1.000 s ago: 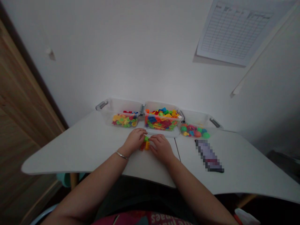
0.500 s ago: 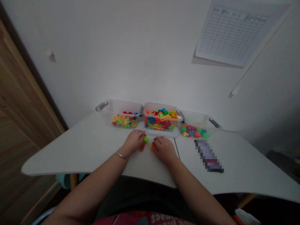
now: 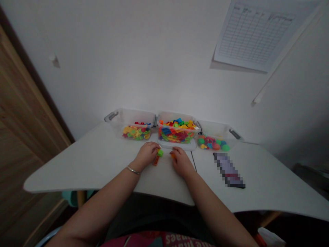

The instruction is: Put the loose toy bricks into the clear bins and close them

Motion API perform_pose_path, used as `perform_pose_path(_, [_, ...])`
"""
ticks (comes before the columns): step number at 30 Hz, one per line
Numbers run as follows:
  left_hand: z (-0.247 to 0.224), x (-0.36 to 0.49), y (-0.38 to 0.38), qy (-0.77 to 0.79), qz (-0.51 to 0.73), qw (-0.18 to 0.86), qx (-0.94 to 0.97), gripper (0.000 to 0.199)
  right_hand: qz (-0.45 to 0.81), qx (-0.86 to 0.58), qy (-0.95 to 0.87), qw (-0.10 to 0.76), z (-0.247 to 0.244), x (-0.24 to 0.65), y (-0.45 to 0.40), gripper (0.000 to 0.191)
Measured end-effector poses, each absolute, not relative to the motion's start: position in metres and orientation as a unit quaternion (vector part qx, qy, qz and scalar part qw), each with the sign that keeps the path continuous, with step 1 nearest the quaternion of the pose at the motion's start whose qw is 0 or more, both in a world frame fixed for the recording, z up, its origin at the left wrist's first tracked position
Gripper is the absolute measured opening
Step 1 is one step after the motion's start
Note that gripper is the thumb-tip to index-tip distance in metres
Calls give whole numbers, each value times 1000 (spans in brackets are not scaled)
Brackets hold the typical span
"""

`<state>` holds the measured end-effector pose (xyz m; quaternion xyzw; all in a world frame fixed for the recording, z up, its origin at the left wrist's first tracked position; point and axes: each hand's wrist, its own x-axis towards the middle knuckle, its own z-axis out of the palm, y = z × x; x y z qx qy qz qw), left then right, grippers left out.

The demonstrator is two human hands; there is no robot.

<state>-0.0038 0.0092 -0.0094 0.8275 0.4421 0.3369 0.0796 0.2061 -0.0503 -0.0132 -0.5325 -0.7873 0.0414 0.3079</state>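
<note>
My left hand (image 3: 148, 153) is closed on a small group of joined blocks, with a green block (image 3: 160, 153) at its fingertips and an orange-red block (image 3: 156, 160) pointing toward me. To the right of it, my right hand (image 3: 180, 162) has its fingers curled around a small orange block (image 3: 173, 156), partly hidden by the fingers. A short gap of white table separates the two hands.
Behind the hands stand a left bin (image 3: 136, 132), a middle bin (image 3: 177, 133) heaped with colourful blocks, and a right bin (image 3: 212, 142) with round pieces. A pale lid (image 3: 191, 146) lies under the middle bin. A blurred phone (image 3: 229, 171) lies at the right.
My right hand has shifted slightly up and right, away from the left hand, and the orange block has moved with it. My left hand has hardly moved.
</note>
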Motion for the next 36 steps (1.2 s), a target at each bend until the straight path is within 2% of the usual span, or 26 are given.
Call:
perform_pose_path(6, [-10, -4, 10, 444, 333, 77, 828, 29, 30, -603, -738, 302, -10, 211, -51, 31])
perform_pose_path(12, [-7, -3, 9, 439, 330, 77, 832, 29, 19, -649, -704, 287, -7, 214, -52, 12])
perform_pose_path(14, [-7, -3, 8, 440, 330, 78, 832, 30, 6, -643, -692, 329, -3, 217, -51, 8])
perform_pose_path(20, [-8, -5, 9, 438, 331, 83, 832, 30, -78, -516, -654, 548, 27, 241, -30, 13])
perform_pose_path(24, [-10, -5, 10, 439, 332, 80, 831, 30, -99, -496, -618, 602, 52, 262, -6, 5])
perform_pose_path(28, [-10, -4, 10, 443, 331, 83, 829, 30, -92, -542, -604, 578, 70, 270, 15, 3])
perform_pose_path(31, [-9, -4, 10, 445, 329, 84, 829, 30, -87, -581, -625, 513, 71, 268, 24, 15])
perform_pose_path(36, [-8, -4, 8, 446, 329, 91, 828, 30, -118, -557, -702, 428, 55, 261, 23, 34])
